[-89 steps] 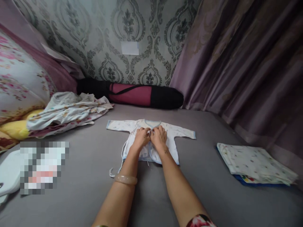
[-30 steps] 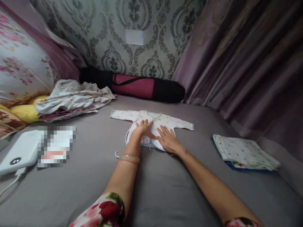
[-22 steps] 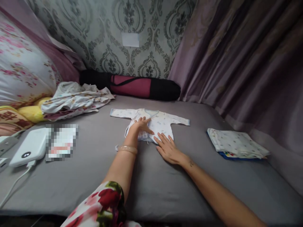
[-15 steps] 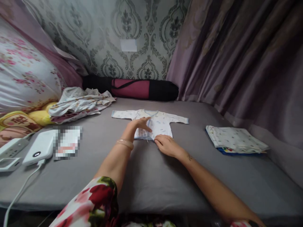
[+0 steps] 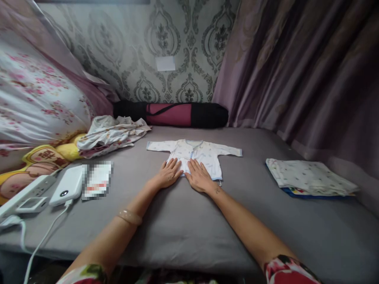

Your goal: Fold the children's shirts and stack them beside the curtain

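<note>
A small white baby shirt [image 5: 207, 157] with a faint print and blue trim lies spread on the grey bed sheet [image 5: 183, 221], both sleeves stretched out sideways. My left hand [image 5: 169, 173] rests flat on its lower left part, fingers extended. Beside it, my right hand [image 5: 199, 175] lies flat on the lower middle of the shirt, fingers pointing away from me. The thumbs are close together. Both palms hide part of the bottom hem. A short tie hangs out at the hem's right corner.
Folded printed cloths [image 5: 310, 177] lie at the right. On the left are a white power bank [image 5: 68, 185] with a cable, a power strip [image 5: 29, 193], a blurred packet [image 5: 97, 179] and crumpled cloth [image 5: 115, 134]. A black and maroon bag [image 5: 171, 114] lies along the wall.
My left hand has come down from above the shirt and now lies flat on it. My right hand has flattened out from the hem onto the fabric. The view has shifted slightly.
</note>
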Action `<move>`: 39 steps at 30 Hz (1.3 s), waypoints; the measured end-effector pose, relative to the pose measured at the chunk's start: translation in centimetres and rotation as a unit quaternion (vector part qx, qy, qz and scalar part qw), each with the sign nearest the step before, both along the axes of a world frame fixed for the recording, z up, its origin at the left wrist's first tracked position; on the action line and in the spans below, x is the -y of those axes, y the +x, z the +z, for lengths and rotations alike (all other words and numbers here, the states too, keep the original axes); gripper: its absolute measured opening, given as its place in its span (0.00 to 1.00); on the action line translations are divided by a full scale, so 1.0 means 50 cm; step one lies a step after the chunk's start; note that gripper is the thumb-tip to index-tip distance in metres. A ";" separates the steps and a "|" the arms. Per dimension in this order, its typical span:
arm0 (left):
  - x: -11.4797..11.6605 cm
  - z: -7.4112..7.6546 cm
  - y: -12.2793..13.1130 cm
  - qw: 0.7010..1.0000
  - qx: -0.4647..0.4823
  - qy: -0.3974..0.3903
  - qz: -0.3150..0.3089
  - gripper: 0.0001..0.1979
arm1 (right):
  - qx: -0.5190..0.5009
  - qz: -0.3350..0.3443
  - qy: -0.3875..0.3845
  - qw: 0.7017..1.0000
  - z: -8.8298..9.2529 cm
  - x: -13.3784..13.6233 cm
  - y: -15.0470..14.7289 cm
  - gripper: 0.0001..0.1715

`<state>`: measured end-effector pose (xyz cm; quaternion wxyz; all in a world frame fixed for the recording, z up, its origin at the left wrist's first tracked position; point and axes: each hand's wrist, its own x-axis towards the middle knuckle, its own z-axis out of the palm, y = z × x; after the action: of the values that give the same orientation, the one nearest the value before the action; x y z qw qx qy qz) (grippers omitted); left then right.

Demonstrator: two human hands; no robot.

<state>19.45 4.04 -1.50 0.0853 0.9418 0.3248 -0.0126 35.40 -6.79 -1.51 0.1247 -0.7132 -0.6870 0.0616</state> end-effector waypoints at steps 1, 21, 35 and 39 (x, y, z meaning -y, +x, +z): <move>0.002 -0.001 -0.002 1.000 0.000 0.006 -0.002 0.32 | -0.001 -0.001 0.000 1.000 0.000 0.001 0.000 0.38; 0.016 -0.020 -0.006 0.991 0.074 0.109 0.007 0.26 | -0.340 -0.320 0.174 0.867 0.084 -0.097 0.308 0.19; 0.019 -0.011 -0.004 0.995 0.041 0.093 0.006 0.26 | -0.129 -0.568 0.131 0.803 0.020 -0.037 0.404 0.22; 0.006 0.028 0.005 0.997 0.028 0.075 -0.017 0.23 | -0.078 -0.579 0.115 0.803 0.014 -0.031 0.414 0.22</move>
<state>19.72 3.76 -0.09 0.0237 0.9511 0.3058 0.0371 56.11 -5.24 -0.81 0.2715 -0.9517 -0.1358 -0.0457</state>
